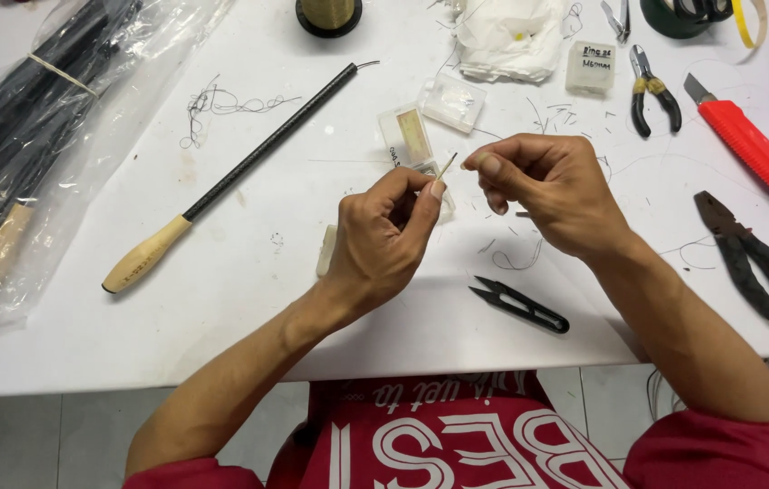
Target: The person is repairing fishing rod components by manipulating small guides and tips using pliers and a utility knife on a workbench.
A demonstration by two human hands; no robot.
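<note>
My left hand [383, 240] pinches a thin, short metal pin or needle [446, 166] between thumb and forefinger, its tip pointing up and right. My right hand [547, 188] is just to its right, fingers curled with thumb and forefinger pressed together near the pin's tip; whether it holds a thread is too fine to tell. Both hands hover above a white table [249, 299]. Small clear plastic boxes [405, 134] lie right behind the hands.
A black rod with a wooden handle [221, 181] lies to the left; a plastic bag of similar rods [13, 145] fills the far left. Black thread snips [520, 306], black pliers [756, 258], a red utility knife [747, 145], small cutters [652, 91] and thread scraps lie around.
</note>
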